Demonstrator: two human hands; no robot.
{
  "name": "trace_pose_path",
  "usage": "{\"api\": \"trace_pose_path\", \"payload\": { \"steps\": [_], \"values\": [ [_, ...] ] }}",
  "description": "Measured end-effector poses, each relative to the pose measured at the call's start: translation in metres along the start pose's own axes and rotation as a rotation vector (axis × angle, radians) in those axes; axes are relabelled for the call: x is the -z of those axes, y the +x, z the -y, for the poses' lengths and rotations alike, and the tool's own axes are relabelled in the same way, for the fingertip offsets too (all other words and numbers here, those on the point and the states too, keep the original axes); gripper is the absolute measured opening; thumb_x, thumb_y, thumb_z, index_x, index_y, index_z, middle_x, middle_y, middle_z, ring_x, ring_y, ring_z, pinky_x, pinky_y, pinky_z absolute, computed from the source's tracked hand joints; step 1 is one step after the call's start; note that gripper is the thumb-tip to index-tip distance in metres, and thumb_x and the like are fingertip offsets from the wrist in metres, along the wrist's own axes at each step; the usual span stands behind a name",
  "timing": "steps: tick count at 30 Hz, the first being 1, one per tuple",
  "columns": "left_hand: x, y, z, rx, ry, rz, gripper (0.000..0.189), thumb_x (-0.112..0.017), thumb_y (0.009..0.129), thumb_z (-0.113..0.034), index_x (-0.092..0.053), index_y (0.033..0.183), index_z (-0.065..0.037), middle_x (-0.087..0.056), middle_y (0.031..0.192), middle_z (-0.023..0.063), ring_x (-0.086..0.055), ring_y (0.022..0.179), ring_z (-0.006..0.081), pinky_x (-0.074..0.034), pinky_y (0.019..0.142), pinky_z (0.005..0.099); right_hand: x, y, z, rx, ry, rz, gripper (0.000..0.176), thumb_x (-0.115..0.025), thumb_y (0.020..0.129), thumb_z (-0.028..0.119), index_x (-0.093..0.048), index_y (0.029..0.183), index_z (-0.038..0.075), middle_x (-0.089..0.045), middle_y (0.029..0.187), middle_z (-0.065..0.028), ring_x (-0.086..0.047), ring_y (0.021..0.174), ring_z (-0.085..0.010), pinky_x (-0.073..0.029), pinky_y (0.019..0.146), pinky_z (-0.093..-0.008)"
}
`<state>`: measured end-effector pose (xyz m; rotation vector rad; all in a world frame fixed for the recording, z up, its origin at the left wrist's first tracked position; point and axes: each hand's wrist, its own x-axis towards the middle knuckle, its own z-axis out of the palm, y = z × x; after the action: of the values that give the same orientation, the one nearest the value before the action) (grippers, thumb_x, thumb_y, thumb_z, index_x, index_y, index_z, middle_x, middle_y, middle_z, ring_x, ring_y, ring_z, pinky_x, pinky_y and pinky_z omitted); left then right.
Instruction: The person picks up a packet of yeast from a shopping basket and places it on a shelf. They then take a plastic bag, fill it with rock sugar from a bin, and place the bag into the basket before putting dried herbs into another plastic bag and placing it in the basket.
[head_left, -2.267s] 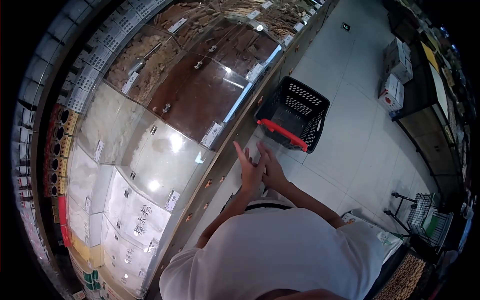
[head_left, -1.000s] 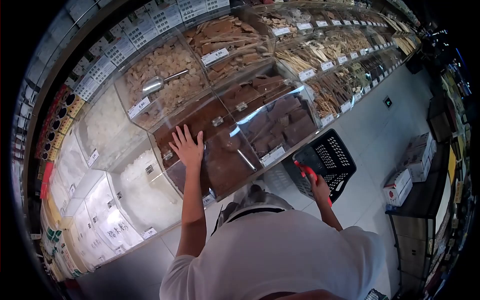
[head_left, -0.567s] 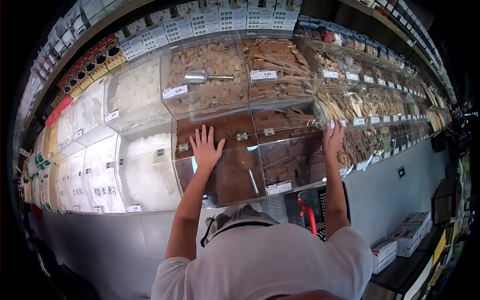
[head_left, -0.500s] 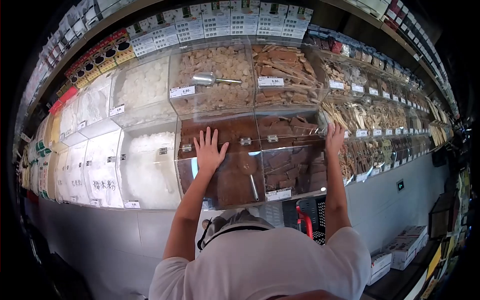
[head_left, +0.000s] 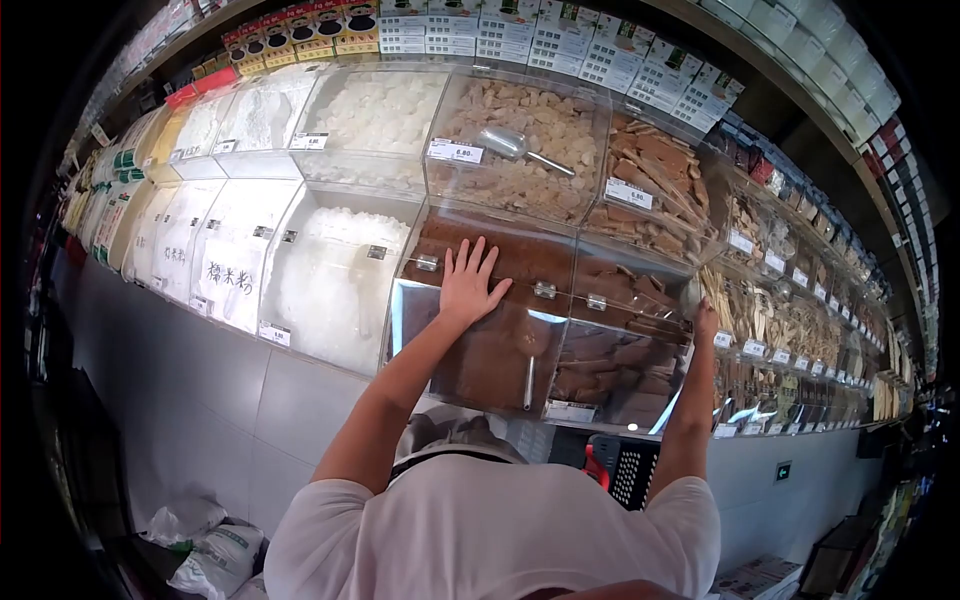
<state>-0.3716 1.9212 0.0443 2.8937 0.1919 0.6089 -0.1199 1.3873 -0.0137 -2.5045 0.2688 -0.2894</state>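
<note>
My left hand (head_left: 472,282) lies flat with fingers spread on the clear hinged lid (head_left: 455,330) of a bin of brown powder. Under that lid a scoop (head_left: 529,378) rests on the powder, its handle toward me. My right hand (head_left: 706,322) is at the right edge of the neighbouring bin, which holds dark brown slabs (head_left: 620,362). Its fingers are seen edge-on and partly hidden. Metal hinges (head_left: 544,290) run across the lids between my hands.
Behind stand bins of yellowish lumps (head_left: 520,105), with a metal scoop (head_left: 505,143) on top, and brown bark-like pieces (head_left: 650,165). White goods (head_left: 340,270) fill bins to the left; dried goods (head_left: 770,300) line the right. A shopping basket (head_left: 632,472) is below the counter.
The view has swung and tilted, so the bins sit farther right. My left hand stays flat on the lid. My right hand stays at the bin's right edge, now seen more edge-on.
</note>
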Motion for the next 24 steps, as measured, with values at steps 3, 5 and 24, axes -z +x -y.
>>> {"api": "trace_pose_path", "payload": {
  "steps": [3, 5, 24],
  "values": [
    [0.0, 0.001, 0.001, 0.004, -0.015, -0.013, 0.067, -0.044, 0.09, -0.057, -0.043, 0.139, -0.012, -0.031, 0.149, 0.0124, -0.026, 0.138, 0.035, -0.016, 0.112, 0.0542, 0.0, 0.0, 0.004, 0.0, -0.044, -0.135, 0.063, -0.045, 0.087, 0.054, -0.066, 0.084, -0.005, -0.064, 0.071, -0.0191, -0.062, 0.073, -0.0342, -0.046, 0.069, -0.0433],
    [0.001, 0.001, 0.001, 0.004, -0.037, -0.024, 0.066, -0.044, 0.09, -0.056, -0.043, 0.139, -0.012, -0.032, 0.149, 0.0125, -0.026, 0.138, 0.035, -0.016, 0.112, 0.0543, -0.004, 0.019, -0.016, -0.077, 0.049, -0.141, 0.052, -0.047, 0.086, 0.043, -0.067, 0.087, -0.005, -0.064, 0.072, -0.0174, -0.063, 0.071, -0.0283, -0.046, 0.066, -0.0395],
    [0.01, -0.002, 0.02, -0.03, -0.517, -0.288, 0.073, -0.06, 0.086, -0.027, -0.024, 0.146, -0.01, -0.014, 0.151, 0.0248, -0.022, 0.136, 0.0439, -0.019, 0.11, 0.0551, -0.073, -0.308, 0.355, 0.669, 0.652, 0.079, 0.026, -0.044, 0.098, 0.01, -0.064, 0.106, -0.003, -0.062, 0.102, -0.0128, -0.061, 0.089, -0.0203, -0.048, 0.078, -0.0293]
  ]
}}
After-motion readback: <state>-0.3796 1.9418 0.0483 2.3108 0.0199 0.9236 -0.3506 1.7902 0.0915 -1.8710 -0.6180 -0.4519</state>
